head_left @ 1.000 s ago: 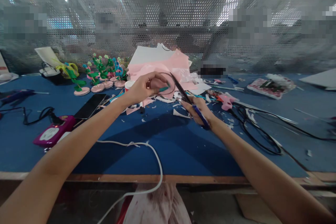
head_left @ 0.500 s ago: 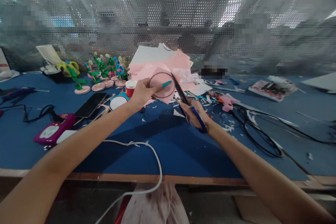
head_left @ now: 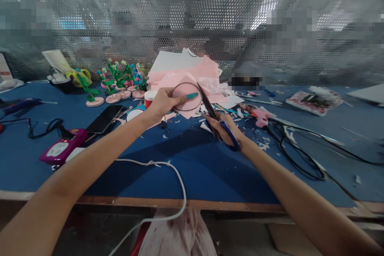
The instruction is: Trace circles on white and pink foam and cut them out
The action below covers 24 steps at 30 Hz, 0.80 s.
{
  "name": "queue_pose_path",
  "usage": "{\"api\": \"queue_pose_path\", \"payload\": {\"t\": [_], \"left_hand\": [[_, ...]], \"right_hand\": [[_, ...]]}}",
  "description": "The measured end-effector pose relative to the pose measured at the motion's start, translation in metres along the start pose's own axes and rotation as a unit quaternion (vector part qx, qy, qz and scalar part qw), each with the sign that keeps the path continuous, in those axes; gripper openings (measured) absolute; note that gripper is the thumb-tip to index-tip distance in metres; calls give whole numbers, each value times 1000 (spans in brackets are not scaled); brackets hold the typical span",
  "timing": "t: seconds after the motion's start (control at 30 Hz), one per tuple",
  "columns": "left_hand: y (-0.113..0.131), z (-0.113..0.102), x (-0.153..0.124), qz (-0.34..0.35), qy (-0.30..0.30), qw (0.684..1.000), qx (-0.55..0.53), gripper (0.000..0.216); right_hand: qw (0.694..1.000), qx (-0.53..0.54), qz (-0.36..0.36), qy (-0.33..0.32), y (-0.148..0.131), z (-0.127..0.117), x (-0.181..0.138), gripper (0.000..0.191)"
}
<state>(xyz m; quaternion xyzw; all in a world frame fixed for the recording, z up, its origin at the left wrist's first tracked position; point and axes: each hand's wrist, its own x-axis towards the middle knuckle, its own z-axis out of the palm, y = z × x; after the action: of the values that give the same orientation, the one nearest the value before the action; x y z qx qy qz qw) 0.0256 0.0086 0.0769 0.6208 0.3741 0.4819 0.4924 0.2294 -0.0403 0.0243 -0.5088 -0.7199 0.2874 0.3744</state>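
My left hand (head_left: 163, 102) pinches a pink sheet piece (head_left: 187, 100) marked with a dark drawn circle, held up above the blue table (head_left: 192, 164). My right hand (head_left: 223, 126) grips blue-handled scissors (head_left: 214, 118). Their dark blades point up and left, and the tip meets the right edge of the pink piece. Both hands hover over the middle of the table.
A pile of pink and white sheets (head_left: 186, 72) lies behind the hands, with green and pink craft flowers (head_left: 117, 84) to its left. A phone (head_left: 103, 119), a magenta device (head_left: 61, 148), a white cable (head_left: 168, 176), a pink glue gun (head_left: 261, 116), black cables (head_left: 297, 148) and paper scraps surround them.
The left hand has turned the pink piece so that the drawn circle faces me. The scissors stay at its right edge, shifted only slightly.
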Motion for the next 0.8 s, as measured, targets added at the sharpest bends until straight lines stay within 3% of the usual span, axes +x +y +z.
{"api": "queue_pose_path", "payload": {"t": [0.5, 0.8], "left_hand": [[-2, 0, 1, 11, -13, 1000, -24, 34], [-7, -5, 5, 10, -23, 999, -20, 30]], "right_hand": [[999, 26, 24, 22, 0, 3, 0, 52], [999, -6, -1, 42, 4, 1, 3, 51]]}}
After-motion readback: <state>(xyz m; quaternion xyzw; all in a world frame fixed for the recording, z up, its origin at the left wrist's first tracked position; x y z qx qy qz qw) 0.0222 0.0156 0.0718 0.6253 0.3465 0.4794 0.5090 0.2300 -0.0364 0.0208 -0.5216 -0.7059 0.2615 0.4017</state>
